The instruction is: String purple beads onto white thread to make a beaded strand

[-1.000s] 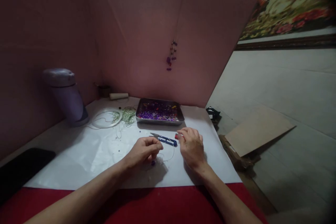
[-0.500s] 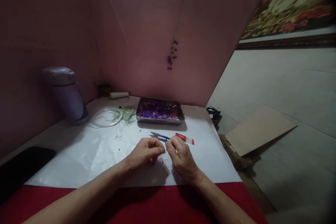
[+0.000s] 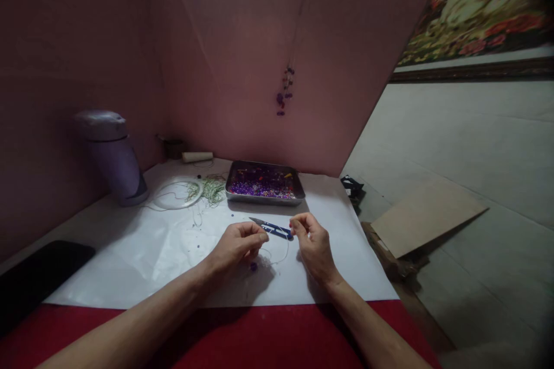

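My left hand (image 3: 242, 243) is pinched on a thin pale thread, over the white sheet in front of the tray. A purple bead (image 3: 253, 266) and a pale tangle hang or lie just under its fingers. My right hand (image 3: 312, 242) pinches the thread (image 3: 286, 249) to the right, and the thread sags in a loop between the hands. Blue-handled snips (image 3: 274, 229) lie behind and between the hands. The metal tray (image 3: 265, 200) behind them holds many purple and mixed beads.
Green thread (image 3: 213, 190) and a clear ring (image 3: 177, 206) lie left of the tray. A purple flask (image 3: 115, 167) stands at the left, a black object (image 3: 43, 271) nearer. Beaded strands (image 3: 284, 92) hang on the pink panel (image 3: 242, 69).
My hands have moved apart, the right one going rightward and covering the red item there. The thread loop and the purple bead now show, and more of the snips is visible.
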{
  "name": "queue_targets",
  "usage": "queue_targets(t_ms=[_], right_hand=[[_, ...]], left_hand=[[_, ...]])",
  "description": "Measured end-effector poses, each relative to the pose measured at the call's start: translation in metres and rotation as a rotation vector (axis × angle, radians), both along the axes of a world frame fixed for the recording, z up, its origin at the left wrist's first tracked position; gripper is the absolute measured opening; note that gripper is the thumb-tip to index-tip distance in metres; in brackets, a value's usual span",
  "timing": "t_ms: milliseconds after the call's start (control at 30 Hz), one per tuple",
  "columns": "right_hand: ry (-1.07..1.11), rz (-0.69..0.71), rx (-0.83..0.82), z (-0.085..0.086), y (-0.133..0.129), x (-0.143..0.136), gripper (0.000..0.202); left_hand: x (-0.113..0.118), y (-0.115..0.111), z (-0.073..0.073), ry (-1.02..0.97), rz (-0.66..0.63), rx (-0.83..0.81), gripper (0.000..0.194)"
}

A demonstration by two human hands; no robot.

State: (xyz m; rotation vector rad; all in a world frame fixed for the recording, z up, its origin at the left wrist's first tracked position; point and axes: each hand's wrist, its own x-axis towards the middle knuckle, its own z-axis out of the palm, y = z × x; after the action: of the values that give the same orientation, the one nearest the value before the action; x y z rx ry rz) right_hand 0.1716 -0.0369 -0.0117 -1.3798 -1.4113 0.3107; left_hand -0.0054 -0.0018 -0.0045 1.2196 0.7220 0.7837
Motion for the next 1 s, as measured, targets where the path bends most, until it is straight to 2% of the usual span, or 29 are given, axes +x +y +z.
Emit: queue_targets(t_ms=[133,267,400,667,1000], right_hand=[[-0.171,-0.053,-0.041,-0.001,-0.003,-0.005,0.032],[-0.467,-0.195,-0.057,-0.006,0.002,-0.005,0.019],[-0.642,-0.269,-0.114,-0.012,0.008,-0.006,0.016],[-0.754,-0.288,-0.142,-0.011,0.013,-0.010,0.014],[-0.855,-0.287,-0.339,-0.005,0.016,-0.016,0.015]], left_hand=[[0.001,-0.001,-0.001,0.001,0.013,-0.014,0.021],[0.001,0.000,0.000,0.038,0.061,0.037,0.022],[0.001,0.001,0.000,0.056,0.121,0.127,0.020],[0.001,0.004,-0.003,0.089,0.145,0.156,0.019],[0.001,0.006,-0.008,0.099,0.156,0.149,0.020]])
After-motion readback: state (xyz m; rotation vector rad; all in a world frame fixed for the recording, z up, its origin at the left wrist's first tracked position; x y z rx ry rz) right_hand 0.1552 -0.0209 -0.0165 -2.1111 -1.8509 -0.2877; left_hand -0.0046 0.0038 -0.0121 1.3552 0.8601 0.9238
